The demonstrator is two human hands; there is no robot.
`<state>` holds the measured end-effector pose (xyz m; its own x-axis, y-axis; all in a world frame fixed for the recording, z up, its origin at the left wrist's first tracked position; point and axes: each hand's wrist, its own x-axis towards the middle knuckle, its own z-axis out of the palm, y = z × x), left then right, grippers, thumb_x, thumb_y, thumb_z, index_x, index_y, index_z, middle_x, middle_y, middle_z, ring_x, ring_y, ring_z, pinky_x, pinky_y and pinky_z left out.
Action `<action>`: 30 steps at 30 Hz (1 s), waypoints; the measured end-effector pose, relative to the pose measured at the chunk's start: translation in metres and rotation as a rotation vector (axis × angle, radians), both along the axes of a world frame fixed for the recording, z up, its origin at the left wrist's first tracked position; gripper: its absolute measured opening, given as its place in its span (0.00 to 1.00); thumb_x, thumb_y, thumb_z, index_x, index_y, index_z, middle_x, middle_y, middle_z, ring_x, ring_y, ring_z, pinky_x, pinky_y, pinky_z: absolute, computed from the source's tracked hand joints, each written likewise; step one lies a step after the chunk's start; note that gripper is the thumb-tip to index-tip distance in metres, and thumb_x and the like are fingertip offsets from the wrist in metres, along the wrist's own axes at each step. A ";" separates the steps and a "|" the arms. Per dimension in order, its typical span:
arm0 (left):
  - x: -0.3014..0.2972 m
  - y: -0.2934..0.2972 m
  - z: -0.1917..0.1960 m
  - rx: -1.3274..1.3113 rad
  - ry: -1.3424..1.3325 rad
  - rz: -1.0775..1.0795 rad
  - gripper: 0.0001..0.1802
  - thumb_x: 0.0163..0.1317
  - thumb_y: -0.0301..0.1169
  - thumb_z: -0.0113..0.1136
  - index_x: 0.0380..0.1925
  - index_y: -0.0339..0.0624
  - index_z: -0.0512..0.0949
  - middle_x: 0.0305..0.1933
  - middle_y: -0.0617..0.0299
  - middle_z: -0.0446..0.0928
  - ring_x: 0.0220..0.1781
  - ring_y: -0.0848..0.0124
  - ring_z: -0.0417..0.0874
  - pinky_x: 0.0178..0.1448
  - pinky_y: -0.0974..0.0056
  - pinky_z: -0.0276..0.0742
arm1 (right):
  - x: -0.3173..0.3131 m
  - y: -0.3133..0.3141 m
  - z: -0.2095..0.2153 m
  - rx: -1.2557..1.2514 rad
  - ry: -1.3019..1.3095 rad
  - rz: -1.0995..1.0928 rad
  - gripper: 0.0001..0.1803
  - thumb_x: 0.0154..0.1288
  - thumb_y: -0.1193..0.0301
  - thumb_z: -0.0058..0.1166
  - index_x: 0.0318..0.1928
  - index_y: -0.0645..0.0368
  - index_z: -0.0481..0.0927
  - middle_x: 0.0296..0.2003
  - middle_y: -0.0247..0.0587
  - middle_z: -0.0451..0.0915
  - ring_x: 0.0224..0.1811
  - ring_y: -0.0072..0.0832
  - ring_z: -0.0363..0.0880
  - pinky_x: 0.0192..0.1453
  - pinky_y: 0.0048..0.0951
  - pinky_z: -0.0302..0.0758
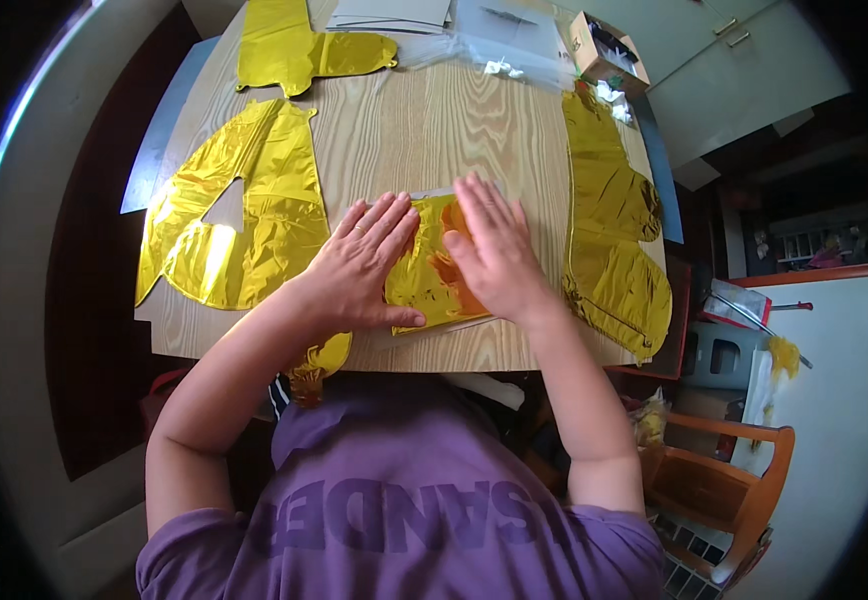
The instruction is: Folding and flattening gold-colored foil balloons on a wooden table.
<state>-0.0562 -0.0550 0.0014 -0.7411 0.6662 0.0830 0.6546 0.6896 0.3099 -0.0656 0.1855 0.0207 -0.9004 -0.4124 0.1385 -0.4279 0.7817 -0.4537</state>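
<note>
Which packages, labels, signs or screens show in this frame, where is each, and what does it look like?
Small cardboard box: far right corner of the wooden table, open, tan with dark contents.
Clear plastic bag: far edge, left of the box, flat, crinkled.
Grey flat sheets: far edge, centre.
No screens or signs.

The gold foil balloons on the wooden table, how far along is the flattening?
Three flat gold foil balloons already lie spread out on the wooden table. The left hand and right hand press a small folded gold foil piece flat. It is still creased and not fully smooth.
</note>
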 end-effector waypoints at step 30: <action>0.002 -0.007 0.006 -0.079 0.023 0.000 0.77 0.36 0.80 0.62 0.75 0.29 0.53 0.80 0.40 0.51 0.83 0.48 0.48 0.83 0.44 0.40 | -0.003 -0.014 -0.037 0.194 0.141 -0.029 0.38 0.76 0.51 0.44 0.77 0.58 0.57 0.78 0.50 0.54 0.80 0.47 0.51 0.81 0.60 0.39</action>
